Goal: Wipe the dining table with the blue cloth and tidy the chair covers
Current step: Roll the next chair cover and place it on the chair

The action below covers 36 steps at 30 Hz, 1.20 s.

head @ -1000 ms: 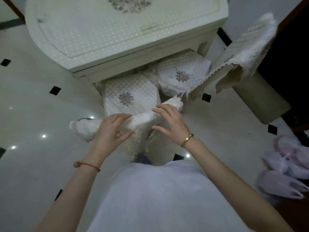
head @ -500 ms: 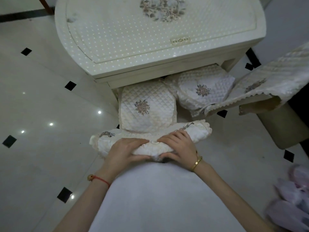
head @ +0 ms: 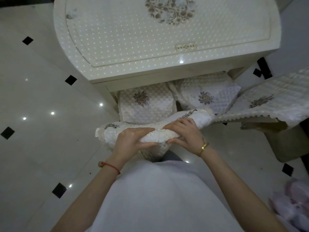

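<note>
Both hands, left hand (head: pixel 132 142) and right hand (head: pixel 184 135), have fingers closed tight around the bunched chair cover (head: pixel 155 133) near the counter (head: pixel 150 47).

1. Glossy pale tiled floor (head: pixel 38 91) fills the frame from 7 to 11 o'clock, set with small black diamond insets (head: pixel 70 80).
2. Bright pinpoint light reflections (head: pixel 52 113) dot the floor at 9 o'clock.
3. A dark band (head: pixel 20 5) edges the floor at 11 o'clock.
4. A beige padded stool (head: pixel 291 144) stands at 3 o'clock.
5. The lighting is dim and cool.
</note>
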### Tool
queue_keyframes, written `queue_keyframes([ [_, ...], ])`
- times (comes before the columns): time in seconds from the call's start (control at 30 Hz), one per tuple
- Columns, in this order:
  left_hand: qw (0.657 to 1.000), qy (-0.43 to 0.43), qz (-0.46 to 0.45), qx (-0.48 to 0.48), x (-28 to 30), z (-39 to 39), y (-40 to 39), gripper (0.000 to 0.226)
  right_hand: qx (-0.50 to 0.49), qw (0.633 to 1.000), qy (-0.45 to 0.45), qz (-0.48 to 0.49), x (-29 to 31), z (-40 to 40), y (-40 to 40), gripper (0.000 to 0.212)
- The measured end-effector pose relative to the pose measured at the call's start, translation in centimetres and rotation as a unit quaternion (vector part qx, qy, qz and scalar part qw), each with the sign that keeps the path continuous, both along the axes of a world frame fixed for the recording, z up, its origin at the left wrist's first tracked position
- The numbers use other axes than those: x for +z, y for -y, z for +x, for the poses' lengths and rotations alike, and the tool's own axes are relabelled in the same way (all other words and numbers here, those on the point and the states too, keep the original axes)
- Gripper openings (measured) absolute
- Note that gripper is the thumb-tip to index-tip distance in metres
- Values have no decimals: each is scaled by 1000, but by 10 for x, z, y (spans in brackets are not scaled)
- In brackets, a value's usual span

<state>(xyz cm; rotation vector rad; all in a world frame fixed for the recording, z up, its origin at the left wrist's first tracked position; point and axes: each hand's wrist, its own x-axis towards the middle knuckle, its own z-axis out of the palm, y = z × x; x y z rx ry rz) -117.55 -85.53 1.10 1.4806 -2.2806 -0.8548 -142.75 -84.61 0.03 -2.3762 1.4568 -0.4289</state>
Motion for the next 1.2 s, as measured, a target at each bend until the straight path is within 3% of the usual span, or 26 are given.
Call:
queue_keyframes([
  [0.3, 999, -8, 4, 54, -1, -43, 91, 73, 16, 999, 8, 45, 4, -40, 111, 53],
  [0.57, 996, -13, 40, 81, 4, -37, 169, 68, 27, 997, 27, 61, 7, -26, 194, 63],
  [0.7, 994, -30, 69, 80, 8, -27, 182, 77, 23, 999, 16, 41, -1, -19, 205, 60],
  [1.03, 995, -29, 44, 83, 6, -28, 179, 62, 4, 998, 15, 66, 1, -19, 205, 59],
  [1.2, 999, -19, -5, 44, 5, -27, 173, 53, -97, 990, 38, 93, 7, -12, 182, 68],
])
